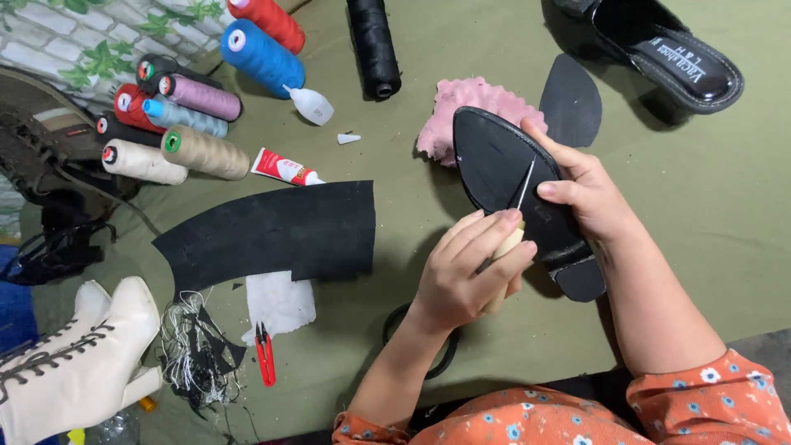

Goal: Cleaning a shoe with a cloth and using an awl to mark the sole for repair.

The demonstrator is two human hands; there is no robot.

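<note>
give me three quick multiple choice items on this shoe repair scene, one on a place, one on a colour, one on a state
1. Where do the red snips lie?
A. on the pink cloth
B. beside the white fabric scrap
C. inside the boot

2. What colour is the boot at lower left?
A. cream
B. blue
C. green

3. How is the black shoe held?
A. sole up
B. sole down
C. on its heel

Answers: 1 B, the snips lie at the scrap's lower edge; 2 A, it is cream with laces; 3 A, the right hand steadies the upturned sole while the left hand holds an awl.

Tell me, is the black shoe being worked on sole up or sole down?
Sole up. The black shoe shows its flat sole and heel to the camera, steadied by the right hand while the left hand holds an awl against it.
</note>
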